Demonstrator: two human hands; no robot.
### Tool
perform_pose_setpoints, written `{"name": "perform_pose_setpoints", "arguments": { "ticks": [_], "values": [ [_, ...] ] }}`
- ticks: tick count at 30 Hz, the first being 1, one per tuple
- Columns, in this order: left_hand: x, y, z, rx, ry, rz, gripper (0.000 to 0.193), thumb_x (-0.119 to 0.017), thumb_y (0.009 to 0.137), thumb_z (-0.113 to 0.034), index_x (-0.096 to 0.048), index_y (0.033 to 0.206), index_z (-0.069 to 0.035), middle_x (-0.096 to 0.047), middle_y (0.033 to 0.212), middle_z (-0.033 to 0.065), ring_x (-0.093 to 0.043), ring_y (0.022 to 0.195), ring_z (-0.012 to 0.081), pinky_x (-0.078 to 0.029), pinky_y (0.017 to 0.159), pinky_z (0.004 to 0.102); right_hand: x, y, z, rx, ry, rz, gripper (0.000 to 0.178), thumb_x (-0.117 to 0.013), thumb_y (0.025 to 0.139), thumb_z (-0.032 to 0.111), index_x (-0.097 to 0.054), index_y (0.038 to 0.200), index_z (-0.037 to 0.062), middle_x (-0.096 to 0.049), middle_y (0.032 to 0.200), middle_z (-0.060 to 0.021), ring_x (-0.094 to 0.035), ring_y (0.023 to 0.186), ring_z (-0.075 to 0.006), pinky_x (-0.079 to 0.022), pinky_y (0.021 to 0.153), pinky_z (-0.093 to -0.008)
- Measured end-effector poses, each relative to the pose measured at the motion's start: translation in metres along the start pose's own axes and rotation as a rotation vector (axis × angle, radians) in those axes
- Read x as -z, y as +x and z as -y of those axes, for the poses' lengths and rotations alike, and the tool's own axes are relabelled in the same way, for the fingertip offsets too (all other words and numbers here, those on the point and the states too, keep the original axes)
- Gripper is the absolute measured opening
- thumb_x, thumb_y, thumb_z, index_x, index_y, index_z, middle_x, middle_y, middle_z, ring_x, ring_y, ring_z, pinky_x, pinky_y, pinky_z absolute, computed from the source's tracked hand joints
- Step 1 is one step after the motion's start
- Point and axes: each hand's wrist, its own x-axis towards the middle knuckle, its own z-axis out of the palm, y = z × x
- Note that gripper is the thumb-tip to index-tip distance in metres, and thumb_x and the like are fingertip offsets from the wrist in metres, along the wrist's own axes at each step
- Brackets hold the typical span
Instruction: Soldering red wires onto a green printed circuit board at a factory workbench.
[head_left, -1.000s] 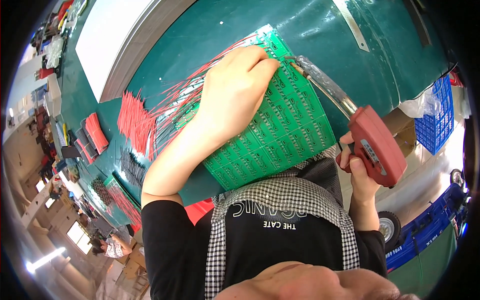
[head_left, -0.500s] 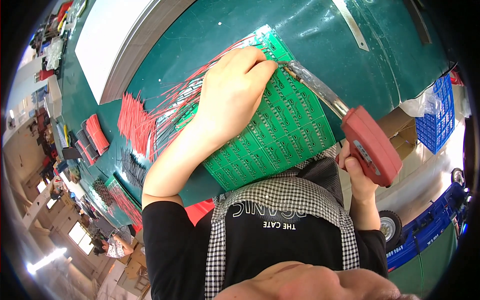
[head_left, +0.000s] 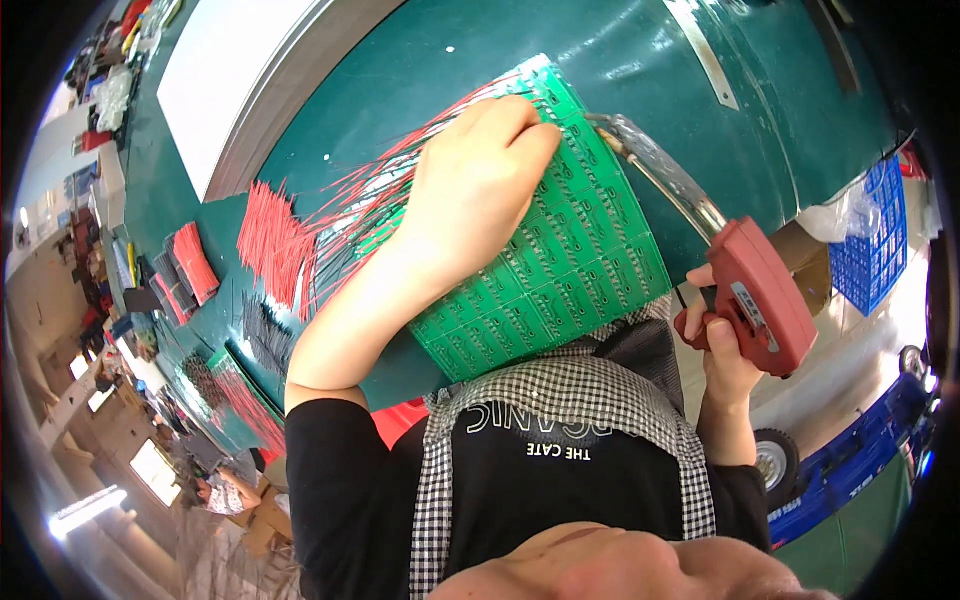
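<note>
A large green circuit board panel (head_left: 560,275) lies tilted on the table, marked off into many small repeated boards. Red and black wires (head_left: 375,190) trail off its left part. My left hand (head_left: 485,175) rests over the panel's upper part with fingers curled in a pinch; the fingertips and whatever they hold are hidden beneath it. My right hand (head_left: 725,350) grips the handle of a red soldering gun (head_left: 762,295). The gun's metal tip reaches up and left, just off the panel's right edge, apart from my left hand.
Bundles of red wires (head_left: 270,240) and black wires (head_left: 265,330) lie left on the green table (head_left: 500,30). A white box-like object (head_left: 235,90) stands at the far left. A metal strip (head_left: 705,55) lies far right. Beyond the table are a blue crate (head_left: 872,235) and a blue wheeled cart (head_left: 850,465).
The soldering gun has moved slightly right, drawing its tip away from my left hand's fingers to outside the panel's edge. My left hand stays pinched over the panel.
</note>
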Motion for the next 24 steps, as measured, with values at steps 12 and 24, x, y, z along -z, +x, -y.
{"name": "perform_pose_setpoints", "arguments": {
  "ticks": [12, 24],
  "values": [
    [0.058, -0.078, 0.014, 0.163, 0.267, -0.205, 0.009, -0.063, 0.070, -0.008, -0.061, 0.079, -0.008, -0.059, 0.082, 0.0062, -0.059, 0.077, 0.0253, -0.051, 0.064, 0.0363, -0.012, -0.025, -0.007, 0.202, -0.137, -0.241, 0.046, -0.063, 0.087, 0.027, -0.047, 0.116, -0.0060, -0.057, 0.107, -0.0178, -0.050, 0.055, -0.0149, -0.039, 0.047, -0.0236],
    [0.149, -0.260, 0.109, 0.923, 0.445, -0.267, 0.029, -0.068, 0.081, -0.023, -0.064, 0.102, -0.003, -0.063, 0.098, 0.0124, -0.060, 0.095, 0.0302, -0.048, 0.080, 0.0388, -0.026, -0.042, -0.002, 0.304, -0.187, -0.167, 0.038, -0.056, 0.090, 0.010, -0.043, 0.123, -0.0033, -0.056, 0.113, -0.0183, -0.049, 0.061, -0.0133, -0.040, 0.047, -0.0217]
  ]
}}
